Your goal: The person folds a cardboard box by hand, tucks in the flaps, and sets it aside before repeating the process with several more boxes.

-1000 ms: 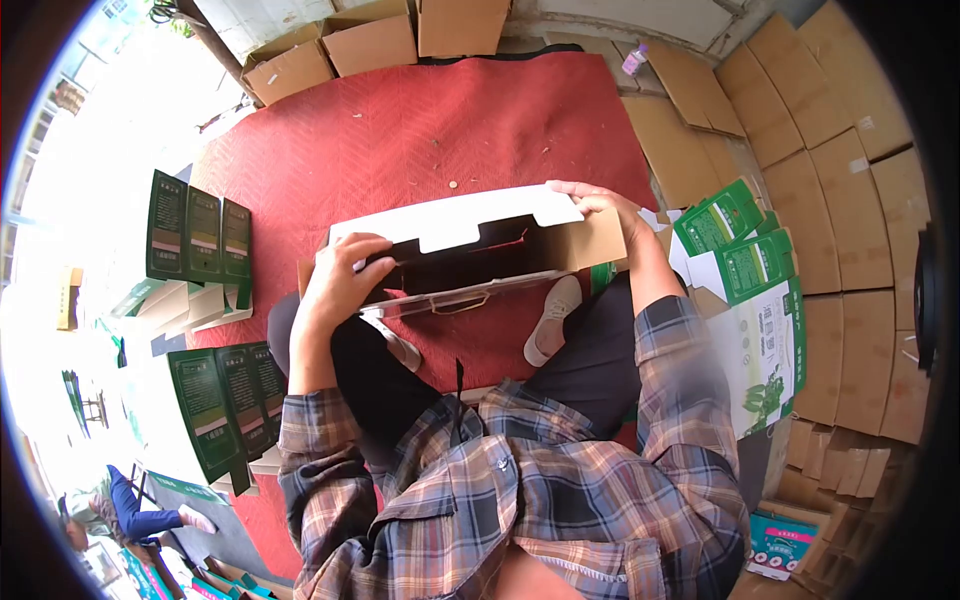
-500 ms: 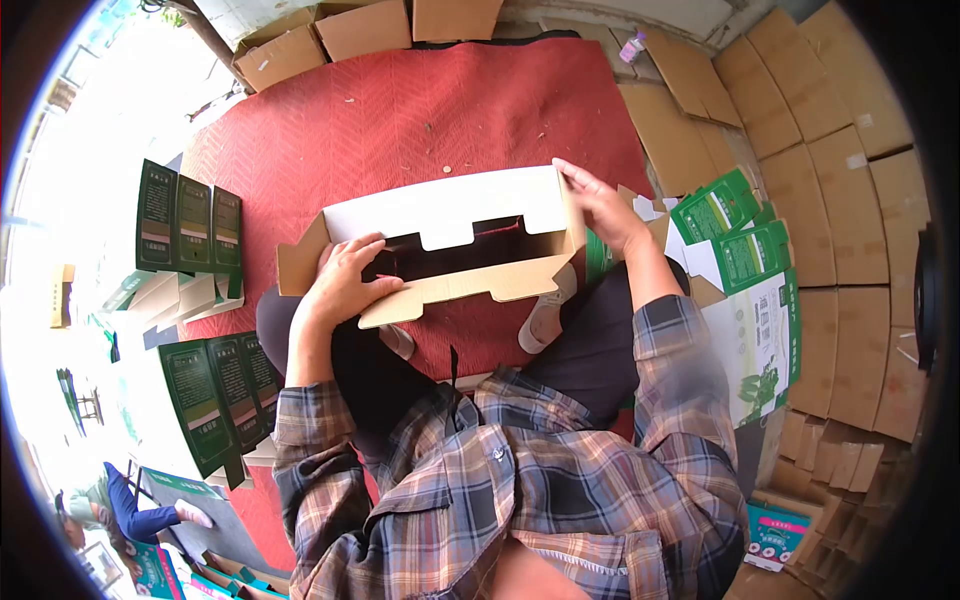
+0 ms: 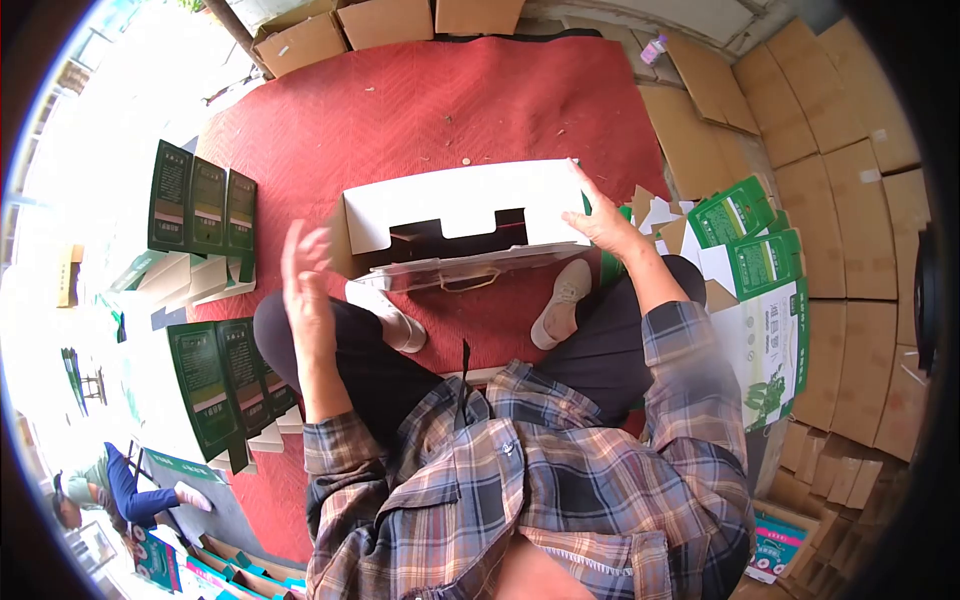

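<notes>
A half-folded cardboard box (image 3: 455,205), white outside and brown inside, stands on the red mat (image 3: 420,100) in front of my feet. My right hand (image 3: 600,222) grips its right end, fingers flat on the white panel. My left hand (image 3: 305,275) is lifted off the box, blurred, fingers spread, just left of the box's left end and holding nothing. A rope handle hangs below the box's near edge.
Folded green boxes (image 3: 200,205) stand at the left, with more (image 3: 235,385) by my left knee. Flat green-and-white box blanks (image 3: 750,270) pile at my right. Brown cartons (image 3: 385,20) line the mat's far edge. Another person (image 3: 110,490) crouches at the lower left.
My left hand has let go of the box's left end and swung up and left. The box has tipped so its white panel faces up more, and the near brown flap is folded in.
</notes>
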Demonstrator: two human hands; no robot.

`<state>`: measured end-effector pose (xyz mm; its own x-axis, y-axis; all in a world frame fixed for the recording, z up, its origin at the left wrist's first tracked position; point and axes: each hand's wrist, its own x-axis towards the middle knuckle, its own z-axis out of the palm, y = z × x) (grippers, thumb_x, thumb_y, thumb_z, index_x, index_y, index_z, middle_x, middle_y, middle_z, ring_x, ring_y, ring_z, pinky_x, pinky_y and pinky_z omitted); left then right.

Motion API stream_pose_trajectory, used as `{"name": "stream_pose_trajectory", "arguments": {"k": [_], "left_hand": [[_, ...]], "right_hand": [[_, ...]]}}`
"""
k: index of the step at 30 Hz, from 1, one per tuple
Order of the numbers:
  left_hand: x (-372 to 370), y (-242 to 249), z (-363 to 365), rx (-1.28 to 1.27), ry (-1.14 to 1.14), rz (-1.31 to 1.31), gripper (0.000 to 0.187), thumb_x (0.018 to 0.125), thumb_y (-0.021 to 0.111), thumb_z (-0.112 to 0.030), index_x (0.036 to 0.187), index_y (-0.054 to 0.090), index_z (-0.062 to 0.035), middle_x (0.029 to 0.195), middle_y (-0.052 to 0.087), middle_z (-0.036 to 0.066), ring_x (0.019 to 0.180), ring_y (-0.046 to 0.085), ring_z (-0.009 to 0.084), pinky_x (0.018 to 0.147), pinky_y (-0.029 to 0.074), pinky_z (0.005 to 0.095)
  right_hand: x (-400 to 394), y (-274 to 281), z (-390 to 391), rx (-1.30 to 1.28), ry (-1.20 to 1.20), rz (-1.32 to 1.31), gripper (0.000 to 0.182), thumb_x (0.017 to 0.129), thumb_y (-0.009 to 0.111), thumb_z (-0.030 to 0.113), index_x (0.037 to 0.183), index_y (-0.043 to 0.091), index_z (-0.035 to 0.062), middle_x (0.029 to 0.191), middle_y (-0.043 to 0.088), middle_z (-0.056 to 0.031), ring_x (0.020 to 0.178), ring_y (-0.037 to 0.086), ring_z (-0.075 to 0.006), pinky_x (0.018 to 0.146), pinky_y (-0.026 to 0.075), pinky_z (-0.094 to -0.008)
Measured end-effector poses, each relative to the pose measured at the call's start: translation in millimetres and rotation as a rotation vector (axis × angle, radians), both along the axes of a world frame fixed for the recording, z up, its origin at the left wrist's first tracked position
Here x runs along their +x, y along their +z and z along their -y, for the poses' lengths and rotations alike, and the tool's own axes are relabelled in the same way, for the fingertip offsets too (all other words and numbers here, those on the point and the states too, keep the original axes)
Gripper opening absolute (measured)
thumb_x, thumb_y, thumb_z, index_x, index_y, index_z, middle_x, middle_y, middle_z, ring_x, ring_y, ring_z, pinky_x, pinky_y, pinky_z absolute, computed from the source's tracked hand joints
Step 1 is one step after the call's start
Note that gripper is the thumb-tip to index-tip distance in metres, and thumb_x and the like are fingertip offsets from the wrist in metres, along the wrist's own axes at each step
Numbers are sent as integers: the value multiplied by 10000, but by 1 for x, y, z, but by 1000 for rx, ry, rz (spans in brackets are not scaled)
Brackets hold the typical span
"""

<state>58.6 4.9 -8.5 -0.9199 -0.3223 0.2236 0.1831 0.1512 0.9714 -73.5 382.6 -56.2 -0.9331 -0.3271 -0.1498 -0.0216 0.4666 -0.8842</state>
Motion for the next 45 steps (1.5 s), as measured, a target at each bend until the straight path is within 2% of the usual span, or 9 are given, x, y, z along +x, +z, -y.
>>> {"name": "stream_pose_trajectory", "arguments": {"k": [1, 5, 7, 11, 14, 20, 25, 35, 45], "left_hand": [[3, -2, -6, -104, -138, 124, 930, 825, 410, -728, 1437, 272, -41, 1276, 518, 146, 1171, 495, 226, 1027, 324, 395], [-6, -40, -12, -500, -313, 172, 708, 851, 624, -385, 1420, 335, -78, 1236, 545, 186, 1165, 508, 263, 982, 380, 411], [-19, -47, -17, -558, -104, 402, 696, 769, 674, -178, 1390, 376, -74, 1187, 557, 178, 1080, 519, 333, 955, 377, 439], [-31, -56, -44, -868, 265, 102, 451, 800, 646, -184, 1243, 571, -148, 1210, 551, 88, 1102, 505, 279, 964, 335, 452], [-32, -58, -43, -1127, 103, 7, 370, 791, 649, -168, 1160, 630, -153, 1203, 572, 47, 1138, 498, 267, 973, 328, 433], [-26, -40, -49, -1142, -33, 159, 501, 711, 734, -315, 1179, 616, -180, 1263, 534, 13, 1247, 415, 244, 1073, 195, 473], [-24, -48, -49, -1185, -67, 197, 617, 651, 768, -384, 1211, 598, -190, 1259, 542, -4, 1247, 415, 239, 1087, 168, 484], [-26, -54, -47, -1248, -124, 165, 540, 669, 752, -393, 1153, 631, -186, 1170, 580, -11, 1160, 464, 220, 1074, 191, 509], [-21, -56, -50, -1237, -55, 143, 666, 665, 744, -443, 1259, 557, -206, 1291, 498, 25, 1258, 393, 246, 1089, 172, 497]], "right_hand": [[-2, -2, -1, -5, 9, -13, 790, 828, 637, 53, 1481, 214, 188, 1488, 293, -146, 1360, 300, -237, 1094, 268, -338], [-4, -4, 1, -26, 9, -12, 801, 807, 657, 62, 1472, 218, 142, 1474, 311, -170, 1358, 314, -264, 1097, 281, -345], [-3, 2, 3, 2, -3, -2, 786, 817, 647, 71, 1472, 218, 141, 1469, 320, -170, 1353, 322, -266, 1094, 286, -346], [-3, 3, 8, 40, -50, -21, 697, 853, 611, 54, 1457, 275, 144, 1483, 314, -136, 1366, 299, -249, 1095, 283, -350], [-5, -12, 5, 155, -24, -317, 598, 863, 615, 110, 1408, 370, 113, 1466, 341, -142, 1349, 331, -285, 1085, 301, -354], [23, 26, 36, 506, 211, -791, 569, 793, 693, 303, 1285, 505, 88, 1370, 438, -140, 1296, 376, -291, 1064, 288, -429], [36, 12, 50, 614, 307, -744, 671, 634, 791, 270, 1232, 547, 87, 1330, 490, -66, 1249, 421, -243, 1060, 254, -491], [33, 6, 45, 573, 378, -639, 498, 658, 771, 247, 1105, 627, 83, 1194, 591, -59, 1131, 502, -203, 1043, 259, -459], [32, 16, 46, 386, 272, -767, 401, 704, 745, 289, 1036, 636, 91, 1058, 601, -72, 1026, 533, -251, 987, 326, -439]]}}
